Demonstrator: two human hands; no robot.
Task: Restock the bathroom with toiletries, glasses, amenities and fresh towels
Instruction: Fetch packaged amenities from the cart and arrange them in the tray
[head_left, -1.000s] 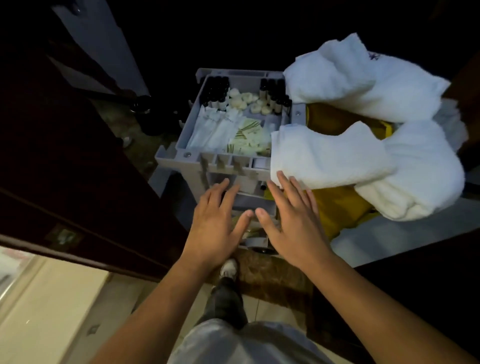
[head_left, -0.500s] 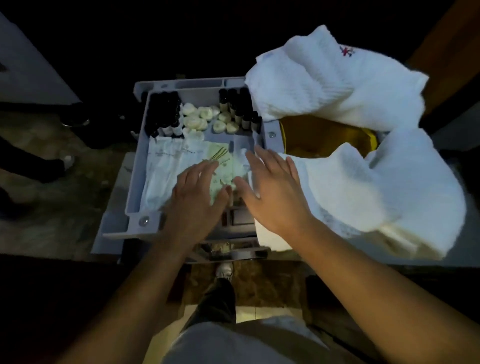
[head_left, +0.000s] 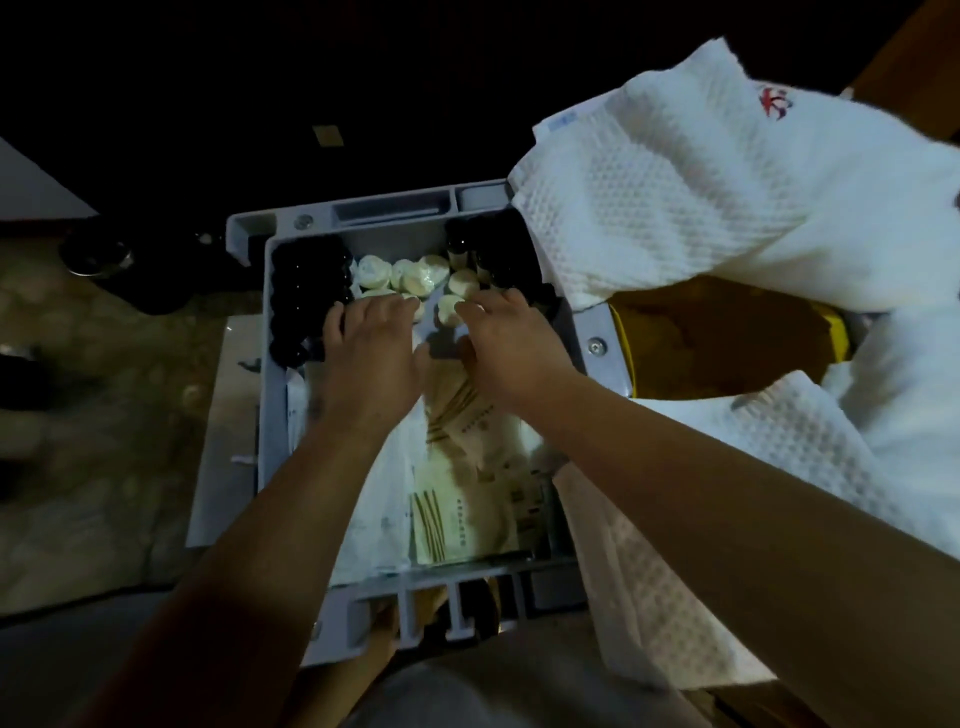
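Both hands reach forward side by side, palms down, into the grey tray (head_left: 395, 210). The fingers of the left hand (head_left: 369, 358) and right hand (head_left: 509, 353) curl down onto the round white soaps (head_left: 410, 273) at their tips; whether either grips one cannot be told. Dark bottles (head_left: 306, 296) crowd the tray wall left of the left hand. Packets (head_left: 457, 467) lie under the wrists. Towels (head_left: 675, 208) overhang the rim right of the right hand.

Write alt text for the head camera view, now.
The left hand and right hand reach into a grey cart tray toward small round white soaps between dark bottles. Paper sachets lie nearer; white towels drape at right.
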